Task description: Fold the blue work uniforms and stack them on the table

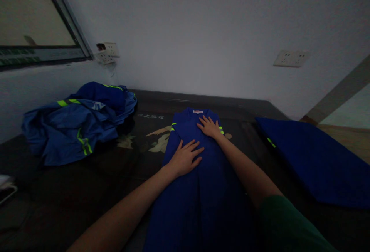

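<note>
Under left hand [186, 158] and right hand [208, 126]: garment [214, 173], deep blue, yellow-green bands. To their left: clothing pile [98, 119], two blues, yellow-green stripes. To their right: cloth [315, 157], deep blue.

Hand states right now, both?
Left hand: open, fingers spread, palm down on the blue garment, gripping nothing visible.
Right hand: open, palm down on the same garment nearer the collar, gripping nothing visible.
</note>
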Action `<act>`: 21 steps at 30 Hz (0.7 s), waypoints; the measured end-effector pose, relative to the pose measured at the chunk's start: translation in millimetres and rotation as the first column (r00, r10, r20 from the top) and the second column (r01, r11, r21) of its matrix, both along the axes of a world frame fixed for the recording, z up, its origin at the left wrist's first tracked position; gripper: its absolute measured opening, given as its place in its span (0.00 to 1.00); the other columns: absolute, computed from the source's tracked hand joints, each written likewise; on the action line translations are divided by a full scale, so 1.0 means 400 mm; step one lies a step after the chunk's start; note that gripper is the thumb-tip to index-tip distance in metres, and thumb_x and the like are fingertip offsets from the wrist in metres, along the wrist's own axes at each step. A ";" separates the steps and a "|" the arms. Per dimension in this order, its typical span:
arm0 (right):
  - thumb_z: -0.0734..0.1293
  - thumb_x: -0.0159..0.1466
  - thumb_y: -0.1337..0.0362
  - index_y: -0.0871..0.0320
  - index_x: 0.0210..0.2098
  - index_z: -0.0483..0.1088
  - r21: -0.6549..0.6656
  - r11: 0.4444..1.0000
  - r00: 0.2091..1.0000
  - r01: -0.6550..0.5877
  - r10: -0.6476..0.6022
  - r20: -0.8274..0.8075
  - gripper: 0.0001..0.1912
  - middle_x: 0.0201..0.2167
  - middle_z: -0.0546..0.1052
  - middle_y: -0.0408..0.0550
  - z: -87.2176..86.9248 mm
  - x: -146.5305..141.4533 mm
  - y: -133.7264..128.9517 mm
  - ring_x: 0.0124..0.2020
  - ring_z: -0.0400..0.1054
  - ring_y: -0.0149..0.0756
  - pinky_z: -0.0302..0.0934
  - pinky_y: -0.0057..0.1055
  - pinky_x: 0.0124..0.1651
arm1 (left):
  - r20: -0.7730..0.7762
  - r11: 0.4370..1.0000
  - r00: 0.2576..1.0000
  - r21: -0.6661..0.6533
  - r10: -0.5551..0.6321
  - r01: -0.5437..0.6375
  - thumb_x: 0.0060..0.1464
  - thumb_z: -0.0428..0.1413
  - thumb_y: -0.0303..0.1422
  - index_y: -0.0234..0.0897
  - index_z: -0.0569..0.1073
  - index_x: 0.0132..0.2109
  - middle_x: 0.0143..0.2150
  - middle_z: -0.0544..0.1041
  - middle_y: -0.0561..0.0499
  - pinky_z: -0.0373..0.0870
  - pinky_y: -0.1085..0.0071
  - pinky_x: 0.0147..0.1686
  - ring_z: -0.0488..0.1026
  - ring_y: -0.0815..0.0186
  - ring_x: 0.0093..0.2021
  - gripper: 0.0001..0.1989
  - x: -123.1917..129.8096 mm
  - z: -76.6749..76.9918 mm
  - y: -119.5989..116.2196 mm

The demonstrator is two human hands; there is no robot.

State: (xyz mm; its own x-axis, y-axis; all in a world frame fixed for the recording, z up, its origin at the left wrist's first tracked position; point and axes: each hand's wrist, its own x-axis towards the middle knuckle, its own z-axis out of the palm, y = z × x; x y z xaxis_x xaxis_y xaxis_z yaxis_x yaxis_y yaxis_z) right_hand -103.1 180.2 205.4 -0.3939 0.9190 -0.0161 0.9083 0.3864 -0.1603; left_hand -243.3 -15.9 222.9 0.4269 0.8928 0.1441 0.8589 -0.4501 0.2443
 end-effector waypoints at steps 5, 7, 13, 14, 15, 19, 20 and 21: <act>0.49 0.69 0.46 0.49 0.68 0.51 0.085 0.996 1.000 0.021 -0.021 0.001 0.31 0.70 0.47 0.46 0.009 -0.012 -0.023 0.70 0.38 0.51 0.36 0.64 0.64 | -0.027 1.000 1.000 -0.001 0.006 -0.006 0.65 0.43 0.41 0.47 0.62 0.64 0.68 0.58 0.49 0.46 0.37 0.62 0.51 0.54 0.69 0.22 0.002 -0.003 -0.002; 0.50 0.70 0.50 0.49 0.67 0.52 0.162 0.987 1.000 0.010 -0.010 -0.002 0.28 0.71 0.46 0.47 0.018 -0.023 -0.043 0.70 0.36 0.52 0.35 0.64 0.64 | -0.032 1.000 0.999 0.008 0.008 -0.008 0.66 0.43 0.41 0.47 0.62 0.64 0.68 0.58 0.49 0.46 0.38 0.63 0.51 0.54 0.69 0.22 0.003 -0.004 -0.003; 0.49 0.70 0.47 0.43 0.66 0.53 0.056 0.998 0.999 -0.017 0.019 -0.036 0.28 0.70 0.49 0.45 0.020 -0.041 -0.086 0.70 0.37 0.54 0.38 0.66 0.62 | -0.041 0.999 0.999 0.042 0.012 -0.010 0.66 0.42 0.42 0.48 0.60 0.65 0.68 0.59 0.51 0.45 0.39 0.64 0.51 0.56 0.69 0.22 0.004 -0.013 -0.004; 0.48 0.70 0.46 0.44 0.67 0.52 0.034 0.999 0.999 -0.017 0.018 -0.030 0.29 0.70 0.49 0.46 0.018 -0.037 -0.085 0.70 0.37 0.53 0.37 0.66 0.63 | -0.042 0.999 0.999 0.043 0.011 -0.009 0.66 0.42 0.42 0.48 0.60 0.65 0.68 0.58 0.51 0.45 0.39 0.64 0.51 0.56 0.69 0.22 0.004 -0.014 -0.004; 0.48 0.70 0.45 0.44 0.67 0.51 0.024 1.000 0.999 -0.019 0.020 -0.025 0.29 0.70 0.49 0.46 0.016 -0.033 -0.083 0.70 0.37 0.52 0.36 0.65 0.63 | -0.044 0.999 0.999 0.043 0.009 -0.007 0.66 0.42 0.42 0.49 0.59 0.65 0.69 0.58 0.51 0.45 0.39 0.64 0.50 0.56 0.69 0.23 0.004 -0.015 -0.003; 0.48 0.69 0.44 0.44 0.68 0.48 0.010 1.000 1.000 -0.017 0.017 -0.002 0.31 0.71 0.46 0.44 0.016 -0.017 -0.072 0.70 0.35 0.53 0.36 0.62 0.65 | -0.048 0.999 0.999 0.044 0.005 -0.003 0.66 0.41 0.42 0.50 0.57 0.66 0.69 0.57 0.51 0.45 0.39 0.64 0.49 0.56 0.69 0.23 0.003 -0.018 0.000; 0.48 0.69 0.44 0.44 0.68 0.48 0.009 1.000 1.000 -0.011 0.011 0.006 0.31 0.71 0.46 0.45 0.016 -0.015 -0.070 0.70 0.35 0.53 0.36 0.62 0.65 | -0.048 0.999 0.999 0.046 0.004 -0.001 0.66 0.41 0.42 0.51 0.57 0.66 0.69 0.57 0.51 0.45 0.39 0.63 0.49 0.56 0.69 0.23 0.003 -0.018 0.000; 0.48 0.69 0.44 0.44 0.68 0.48 0.011 1.000 1.000 -0.003 0.003 0.014 0.31 0.71 0.45 0.45 0.016 -0.014 -0.069 0.70 0.35 0.54 0.37 0.61 0.65 | -0.047 0.999 0.999 0.049 0.002 0.000 0.66 0.41 0.42 0.51 0.57 0.66 0.69 0.57 0.51 0.44 0.39 0.63 0.49 0.56 0.69 0.23 0.002 -0.018 0.000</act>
State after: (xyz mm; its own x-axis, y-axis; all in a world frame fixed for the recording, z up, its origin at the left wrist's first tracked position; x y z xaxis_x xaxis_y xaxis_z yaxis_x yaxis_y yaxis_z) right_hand -108.8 152.5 211.9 -0.3965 0.9180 -0.0110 0.9091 0.3910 -0.1436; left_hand -242.3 -15.9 215.5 0.4333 0.8856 0.1675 0.8695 -0.4596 0.1808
